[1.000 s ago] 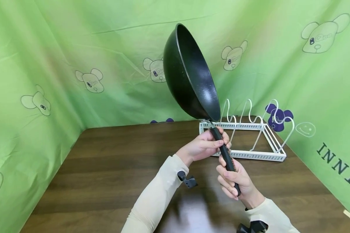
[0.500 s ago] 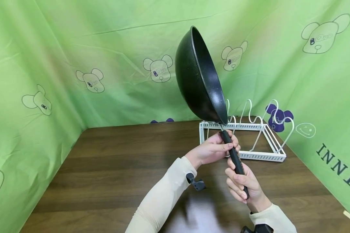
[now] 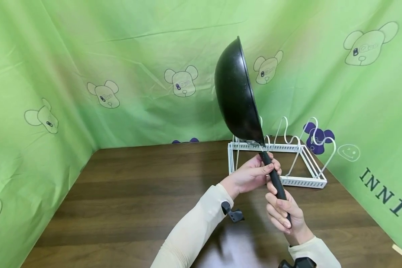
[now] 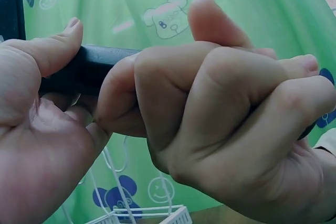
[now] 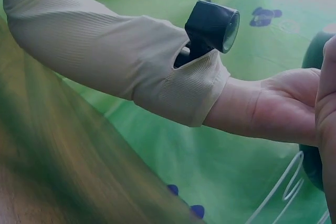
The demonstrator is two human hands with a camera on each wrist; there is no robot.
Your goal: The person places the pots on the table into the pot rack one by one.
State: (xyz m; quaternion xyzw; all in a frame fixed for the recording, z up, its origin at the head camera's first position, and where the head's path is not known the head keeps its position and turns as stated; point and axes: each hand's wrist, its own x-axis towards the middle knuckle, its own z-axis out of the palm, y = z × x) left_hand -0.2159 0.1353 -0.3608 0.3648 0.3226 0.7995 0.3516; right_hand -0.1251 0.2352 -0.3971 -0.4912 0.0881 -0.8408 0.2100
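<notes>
A black wok (image 3: 238, 93) is held up over the table, its bowl nearly edge-on with the opening turned right. My left hand (image 3: 249, 175) grips the upper part of its black handle (image 3: 277, 184), thumb laid along it. Lower down, my right hand (image 3: 285, 212) wraps its fingers round the handle's end. In the left wrist view, the right hand (image 4: 226, 114) has curled fingers and hides most of the handle (image 4: 89, 69). Only a strip of the right hand (image 5: 326, 103) shows in the right wrist view, beside the left hand (image 5: 278, 106).
A white wire rack (image 3: 305, 182) with upright curved dividers stands on the wooden table (image 3: 127, 193) at the right, partly behind the wok and hands. Green printed cloth (image 3: 137, 74) hangs round the back and sides.
Both hands have carried the wok to the right and slightly down, nearer the rack. It has also turned, so its inside no longer shows.
</notes>
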